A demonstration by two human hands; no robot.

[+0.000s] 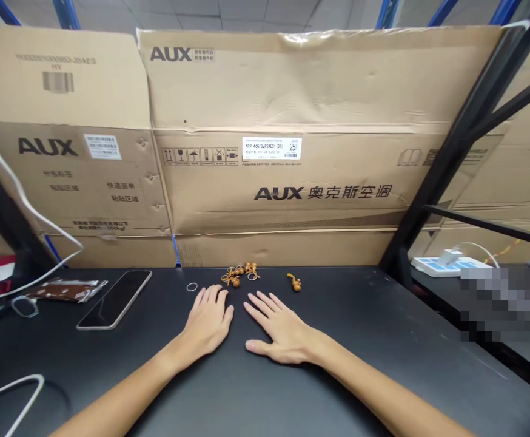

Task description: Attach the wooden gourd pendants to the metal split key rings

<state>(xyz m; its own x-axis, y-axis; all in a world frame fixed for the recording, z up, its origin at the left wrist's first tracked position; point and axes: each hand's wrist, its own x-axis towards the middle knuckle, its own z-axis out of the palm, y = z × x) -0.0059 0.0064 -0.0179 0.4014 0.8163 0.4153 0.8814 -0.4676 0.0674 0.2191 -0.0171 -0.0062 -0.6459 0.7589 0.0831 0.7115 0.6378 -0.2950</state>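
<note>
My left hand (208,321) and my right hand (281,328) lie flat and open on the black table (383,340), so my fingers hold nothing. The tangled wooden beads (240,274) sit just past them, with one loose gourd bead (295,281) to the right.

AUX logo (278,193) on cardboard box (292,91)

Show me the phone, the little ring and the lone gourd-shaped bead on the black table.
Phone (114,300): head view, point on its dark glass screen.
Small ring (192,283): head view, point on the top of its rim.
Gourd-shaped bead (296,284): head view, point on its rounded body.
</note>
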